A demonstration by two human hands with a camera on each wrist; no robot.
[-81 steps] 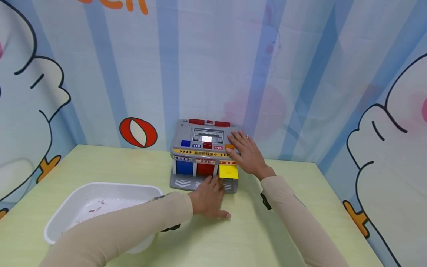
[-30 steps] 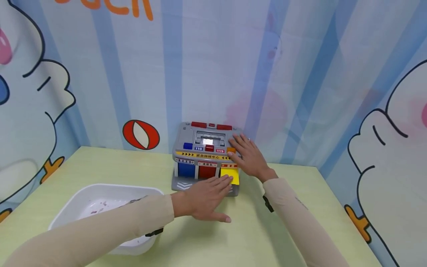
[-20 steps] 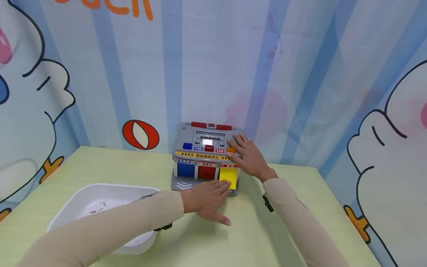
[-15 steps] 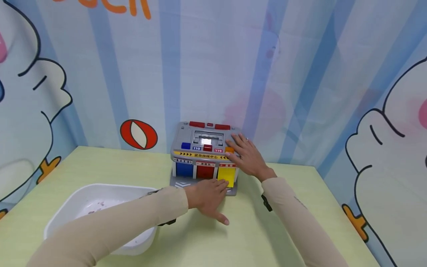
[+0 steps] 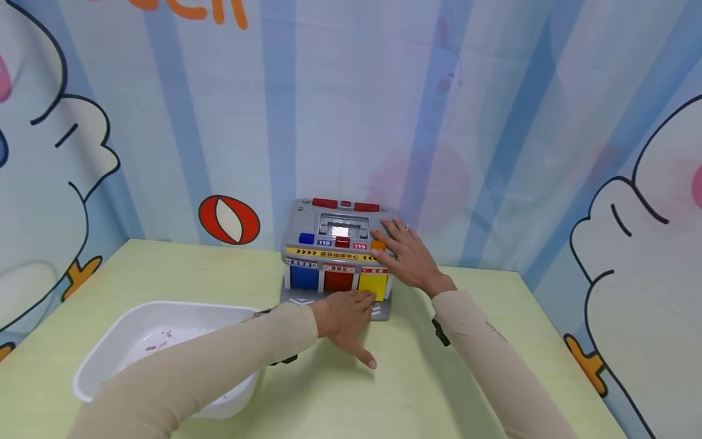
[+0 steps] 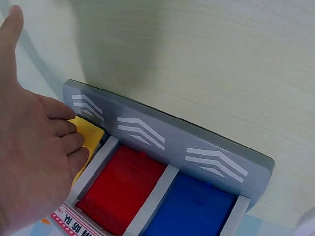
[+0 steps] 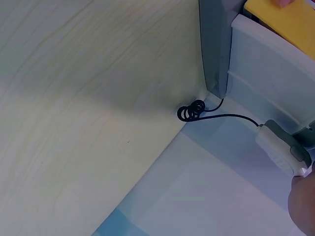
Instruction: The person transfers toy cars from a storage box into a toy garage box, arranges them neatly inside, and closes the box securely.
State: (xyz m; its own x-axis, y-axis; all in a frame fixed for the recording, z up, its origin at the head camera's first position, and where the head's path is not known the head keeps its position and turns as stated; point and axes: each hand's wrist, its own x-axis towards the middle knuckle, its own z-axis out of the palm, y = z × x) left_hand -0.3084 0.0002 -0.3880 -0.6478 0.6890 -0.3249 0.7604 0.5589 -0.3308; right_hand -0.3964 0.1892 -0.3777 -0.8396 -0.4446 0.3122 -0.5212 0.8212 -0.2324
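Note:
A grey toy station building (image 5: 301,222) stands at the back of the table, with a blue door (image 5: 303,278), a red door (image 5: 338,281) and a yellow door (image 5: 373,285) along its front. My left hand (image 5: 347,317), fingers straight and thumb spread, touches the lower edge of the yellow door, which hangs down over its bay. In the left wrist view those fingertips lie against the yellow door (image 6: 91,135). My right hand (image 5: 408,256) rests flat on the roof's right end, beside an orange button (image 5: 378,245).
A white plastic tub (image 5: 233,405) sits at the left, partly under the left forearm. Along the toy's right side, a small white and grey handset (image 7: 280,147) hangs on a coiled black cord (image 7: 192,111). A striped cloth backdrop (image 5: 351,110) rises right behind the table.
The yellow door, which stuck out raised above the left fingers, has swung down against the front. My left hand lifted onto it and followed it inward. The right hand has stayed in place.

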